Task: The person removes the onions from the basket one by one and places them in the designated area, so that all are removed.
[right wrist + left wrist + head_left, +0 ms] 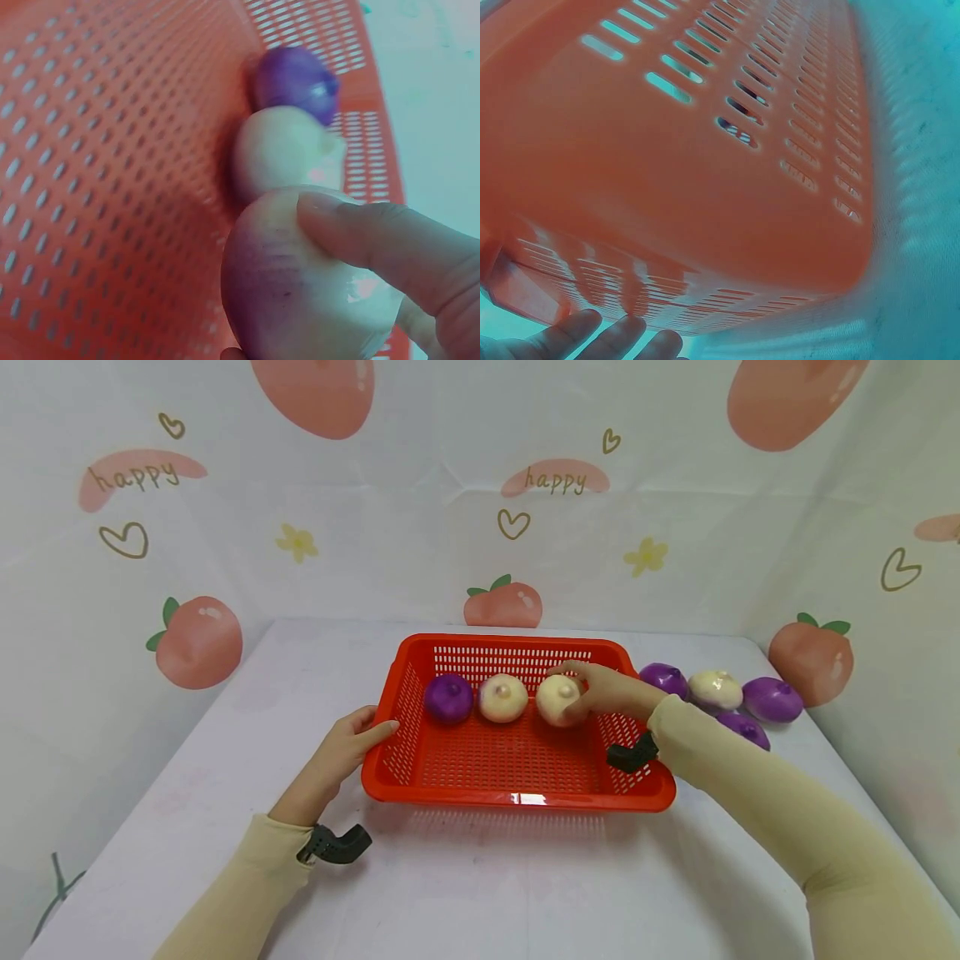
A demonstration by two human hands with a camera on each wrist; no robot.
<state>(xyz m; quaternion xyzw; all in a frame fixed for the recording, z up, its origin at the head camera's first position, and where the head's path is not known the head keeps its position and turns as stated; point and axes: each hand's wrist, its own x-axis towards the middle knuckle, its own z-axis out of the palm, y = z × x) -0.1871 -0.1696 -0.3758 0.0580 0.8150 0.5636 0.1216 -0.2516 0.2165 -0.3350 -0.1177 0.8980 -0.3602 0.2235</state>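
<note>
A red plastic basket [517, 800] with slotted walls stands on the table. At its left end my left hand [347, 750] holds the rim, thumb over the top edge; in the left wrist view its fingertips [619, 334] lie by the outer slotted wall. My right hand [603, 689] reaches inside and grips a white turnip [557, 700], which shows a purple flank in the right wrist view, thumb pressed on its upper side. Left of it in the basket sit another white turnip [502, 698] and a purple turnip [448, 699], all in a row along the back wall.
Right of the basket, several more turnips lie on the table: a white one [716, 690] among purple ones [772, 700]. The right forearm passes over the basket's right end. A printed white cloth [420, 552] hangs behind and at both sides.
</note>
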